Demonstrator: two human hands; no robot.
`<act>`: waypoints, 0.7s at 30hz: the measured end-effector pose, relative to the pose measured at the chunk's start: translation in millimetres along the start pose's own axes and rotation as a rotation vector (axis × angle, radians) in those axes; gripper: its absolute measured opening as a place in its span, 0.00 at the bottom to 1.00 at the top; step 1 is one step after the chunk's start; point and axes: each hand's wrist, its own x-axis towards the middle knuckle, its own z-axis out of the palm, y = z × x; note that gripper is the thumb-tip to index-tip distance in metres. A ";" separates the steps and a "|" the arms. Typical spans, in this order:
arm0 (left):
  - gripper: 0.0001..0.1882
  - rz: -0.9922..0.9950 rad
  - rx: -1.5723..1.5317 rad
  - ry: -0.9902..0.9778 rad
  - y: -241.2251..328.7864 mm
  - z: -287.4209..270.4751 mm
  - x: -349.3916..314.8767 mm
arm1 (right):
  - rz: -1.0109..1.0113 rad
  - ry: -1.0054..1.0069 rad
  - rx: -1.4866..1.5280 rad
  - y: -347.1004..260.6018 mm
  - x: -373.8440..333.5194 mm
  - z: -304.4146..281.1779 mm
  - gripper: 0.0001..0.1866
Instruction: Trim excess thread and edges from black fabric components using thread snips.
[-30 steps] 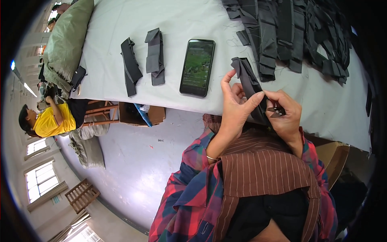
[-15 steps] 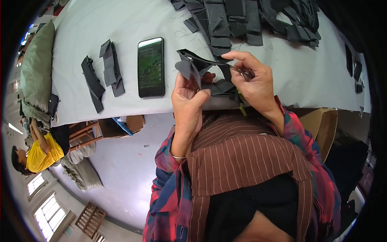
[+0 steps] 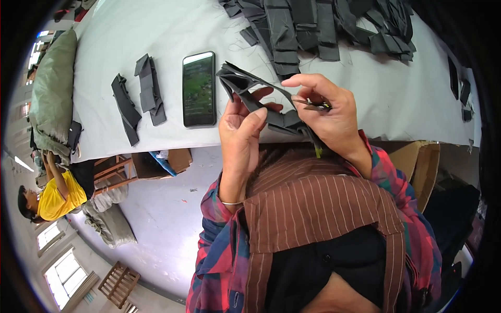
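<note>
A dark grey folded fabric strip [image 3: 283, 121] stretches between my two hands above the near edge of the white table. My left hand [image 3: 241, 133] pinches the strip with thumb and fingers, and its folded end stands up beyond the fingertips. In my right hand [image 3: 336, 115] lies a small pair of thread snips [image 3: 312, 106], with the blades pointing left toward the fabric. The right index finger is stretched out along the strip's upper edge, while the lower fingers are partly hidden. A yellow-green bit [image 3: 318, 152] shows below the right hand.
To the left, a phone [image 3: 199, 88] with a lit screen lies beside two grey fabric strips [image 3: 150, 91]. A heap of similar strips [image 3: 305, 31] covers the table's far side. A cardboard box [image 3: 417, 167] stands at right below the table [image 3: 156, 31]. A person in yellow [image 3: 61, 195] is far left.
The fabric strip has turned and opened into a loop between my hands. My right hand has shifted slightly right, with the snips still in it. The whole view has moved a little.
</note>
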 end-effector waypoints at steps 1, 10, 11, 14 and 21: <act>0.21 -0.052 -0.043 -0.002 1.6 -1.5 0.9 | 0.114 -0.025 0.107 -2.5 1.1 0.3 0.18; 0.17 0.168 0.347 0.146 51.5 -34.7 -2.8 | 0.261 -0.053 0.052 24.7 6.4 -10.3 0.08; 0.16 0.239 0.523 0.206 69.1 -45.5 -0.4 | 0.252 -0.066 0.063 29.1 6.2 -10.1 0.08; 0.16 0.430 1.056 0.463 128.7 -76.4 16.7 | 0.338 -0.058 0.030 38.1 2.1 -18.1 0.08; 0.34 0.334 1.889 0.648 197.9 -254.1 71.2 | 0.339 -0.049 0.076 50.4 3.3 -10.8 0.07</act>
